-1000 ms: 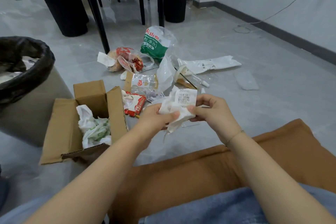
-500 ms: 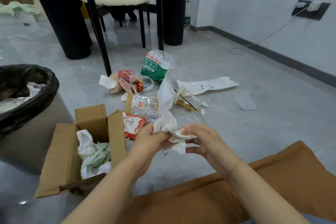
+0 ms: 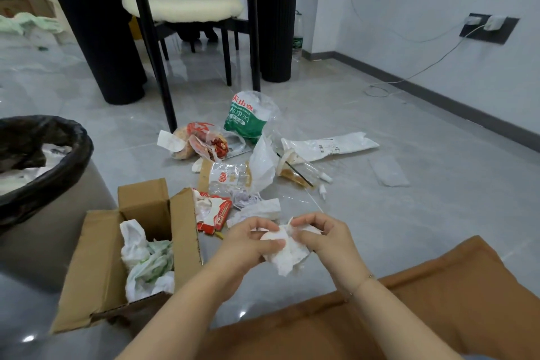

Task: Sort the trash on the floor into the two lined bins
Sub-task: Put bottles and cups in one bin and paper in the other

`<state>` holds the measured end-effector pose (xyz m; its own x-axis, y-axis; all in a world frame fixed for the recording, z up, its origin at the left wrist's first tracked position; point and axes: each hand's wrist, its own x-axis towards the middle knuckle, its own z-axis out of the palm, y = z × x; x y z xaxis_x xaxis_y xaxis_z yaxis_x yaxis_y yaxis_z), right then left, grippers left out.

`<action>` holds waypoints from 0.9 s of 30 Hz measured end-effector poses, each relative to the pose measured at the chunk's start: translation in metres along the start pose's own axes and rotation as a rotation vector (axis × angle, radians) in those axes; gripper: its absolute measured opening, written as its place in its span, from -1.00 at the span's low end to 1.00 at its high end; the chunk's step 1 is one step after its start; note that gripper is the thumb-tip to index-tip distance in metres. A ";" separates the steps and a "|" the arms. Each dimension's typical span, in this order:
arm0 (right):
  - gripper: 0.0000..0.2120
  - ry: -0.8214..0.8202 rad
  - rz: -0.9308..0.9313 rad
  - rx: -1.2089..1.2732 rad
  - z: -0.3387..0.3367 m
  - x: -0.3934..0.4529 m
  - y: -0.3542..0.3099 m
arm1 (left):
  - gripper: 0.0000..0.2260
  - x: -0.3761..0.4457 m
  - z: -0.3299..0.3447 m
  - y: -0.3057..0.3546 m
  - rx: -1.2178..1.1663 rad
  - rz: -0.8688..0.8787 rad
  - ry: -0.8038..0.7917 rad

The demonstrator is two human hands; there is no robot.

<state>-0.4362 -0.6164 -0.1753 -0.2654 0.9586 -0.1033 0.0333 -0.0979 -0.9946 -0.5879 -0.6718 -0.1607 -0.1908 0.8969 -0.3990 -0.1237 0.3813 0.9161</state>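
Note:
My left hand [image 3: 248, 242] and my right hand [image 3: 321, 238] both grip a crumpled white paper wad [image 3: 287, 257] low over the floor, just right of an open cardboard box [image 3: 96, 266] with white and green plastic bags inside. A bin with a black liner [image 3: 58, 161] stands at the left with white trash in it. Beyond my hands lies the trash pile: a red snack wrapper [image 3: 217, 212], a clear food bag [image 3: 230, 178], a green and white water bag [image 3: 244, 120], a plastic cup with a straw [image 3: 295, 169], a long white mailer [image 3: 327, 147].
A brown cushion [image 3: 380, 316] lies under my forearms at the bottom. Black table legs [image 3: 96, 38] and a chair with a cream seat [image 3: 181, 3] stand behind the pile. A cable [image 3: 409, 79] runs along the right wall to a socket. A clear flat bag [image 3: 388, 171] lies at the right.
The flat receipt-like paper held between both hands has been squeezed into a tight wad. My hands dropped lower in view as the camera tilted up.

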 end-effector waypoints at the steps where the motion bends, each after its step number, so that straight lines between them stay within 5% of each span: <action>1: -0.87 0.022 0.038 0.059 0.000 0.002 0.002 | -0.82 -0.001 -0.001 0.001 0.031 0.021 0.059; 4: -0.85 0.120 0.146 0.082 -0.010 0.017 0.016 | -0.81 0.002 -0.011 0.008 0.218 0.127 0.250; 9: -0.74 0.094 0.272 -0.641 -0.036 0.043 0.088 | -0.78 0.015 -0.028 0.015 0.339 0.180 0.331; 14: -0.53 0.056 0.121 -0.952 -0.023 0.064 0.104 | -0.80 0.020 -0.035 0.012 0.391 0.187 0.358; 18: -0.36 -0.131 -0.004 -1.172 -0.004 0.083 0.112 | -0.80 0.024 -0.043 0.017 0.367 0.204 0.361; 23: -0.78 -0.096 -0.173 -1.283 0.008 0.081 0.132 | -0.80 0.031 -0.050 0.018 0.367 0.197 0.353; 27: -0.83 -0.065 -0.166 -1.448 0.009 0.081 0.130 | -0.79 0.032 -0.049 0.014 0.351 0.190 0.344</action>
<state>-0.4617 -0.5543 -0.3130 -0.4033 0.9146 -0.0296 0.9096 0.3972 -0.1224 -0.6439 -0.6487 -0.1622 -0.4944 0.8543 -0.1604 0.2663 0.3246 0.9076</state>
